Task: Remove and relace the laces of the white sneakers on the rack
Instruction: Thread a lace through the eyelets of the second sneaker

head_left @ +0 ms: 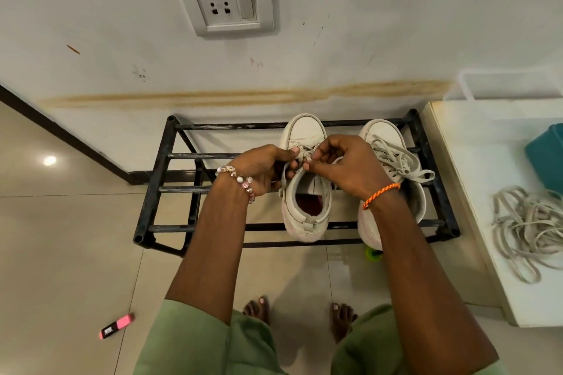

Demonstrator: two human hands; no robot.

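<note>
Left hand (262,166) and right hand (341,161) both pinch the lace (301,157) over the left sneaker (304,207); even tension should keep it flat

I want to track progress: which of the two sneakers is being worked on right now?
The left sneaker: both hands pinch its lace. The right sneaker sits untouched, laced.

Bare arms, bare feet, green clothing

Left wrist: pink-and-clear bead bracelet (236,179); right wrist: orange braided thread band (380,193); toenails possibly painted pale pink.

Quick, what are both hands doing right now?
Left hand: pinching the lace on the left sneaker.
Right hand: pinching the same lace.
</note>
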